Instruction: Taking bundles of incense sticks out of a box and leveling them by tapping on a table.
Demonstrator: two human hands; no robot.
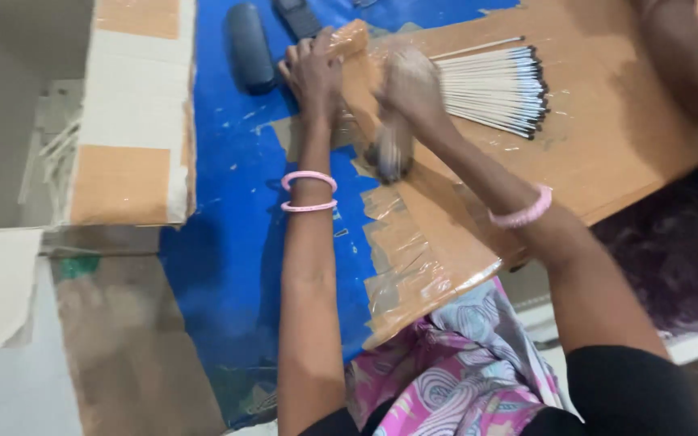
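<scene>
Nearest the camera lies a patterned pink and lilac cloth (462,363) over the lap, soft and creased, tucked beneath the near corner of a brown cardboard board (607,137) whose near edge is bound with wrinkled clear tape. At the far left stands a cardboard box flap (135,113), white with tan patches, beside a blue plastic sheet (228,242) that is scuffed and torn. On the sheet near its far edge lie a dark rounded case (250,47) and, just beside it, a black handset (298,16).

The left hand (314,73), with two pink bangles on the wrist, grips the board's far left corner, fingers curled over the edge. The right hand (405,93), one pink bangle on its wrist, is blurred; it seems folded around a dark object that cannot be made out. Just right of that hand, touching it, a fan of thin pale sticks (490,87) with black tips lies flat on the board, tips pointing right. Another person's arm (688,56) crosses the far right corner.
</scene>
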